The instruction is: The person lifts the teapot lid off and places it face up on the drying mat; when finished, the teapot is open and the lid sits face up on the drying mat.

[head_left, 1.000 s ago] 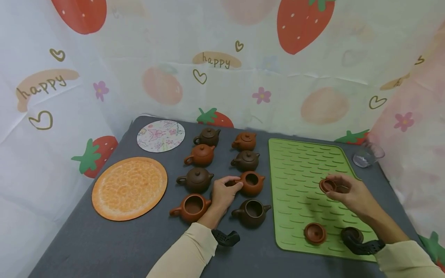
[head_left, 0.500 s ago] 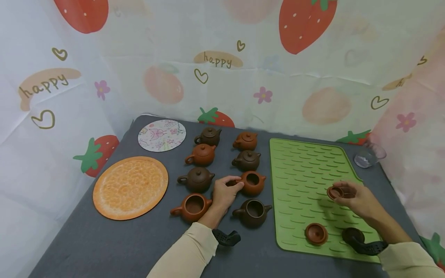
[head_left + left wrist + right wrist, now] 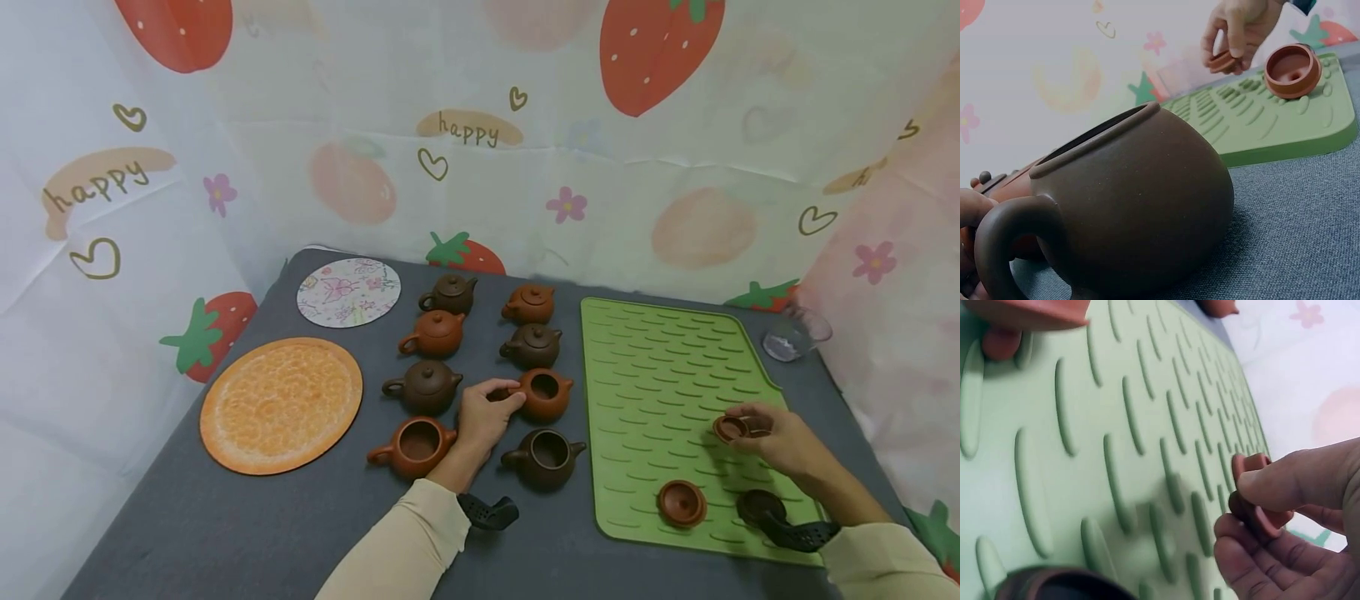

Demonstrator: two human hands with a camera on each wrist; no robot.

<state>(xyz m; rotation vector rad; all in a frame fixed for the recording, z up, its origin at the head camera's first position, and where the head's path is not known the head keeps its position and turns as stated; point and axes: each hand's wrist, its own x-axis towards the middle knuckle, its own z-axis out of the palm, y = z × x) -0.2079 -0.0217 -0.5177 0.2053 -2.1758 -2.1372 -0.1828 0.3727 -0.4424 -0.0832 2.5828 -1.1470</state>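
Your right hand (image 3: 776, 440) pinches a small lid (image 3: 730, 428) above the green mat (image 3: 652, 375) while your left hand (image 3: 482, 421) grips the lidless orange teapot (image 3: 546, 407) on the table (image 3: 532, 558), so a slack pinch could drop the lid and a tug tip the teapot.

Left hand (image 3: 481, 423) cropped by left wrist view's edge, dark lid (image 3: 757, 503) partly hidden

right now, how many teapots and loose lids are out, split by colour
Red-brown teapots: 4
Dark brown teapots: 4
Loose red-brown lids: 2 (one in the right hand, one on the green mat)
Loose dark brown lid: 1 (on the mat)
Total: 11
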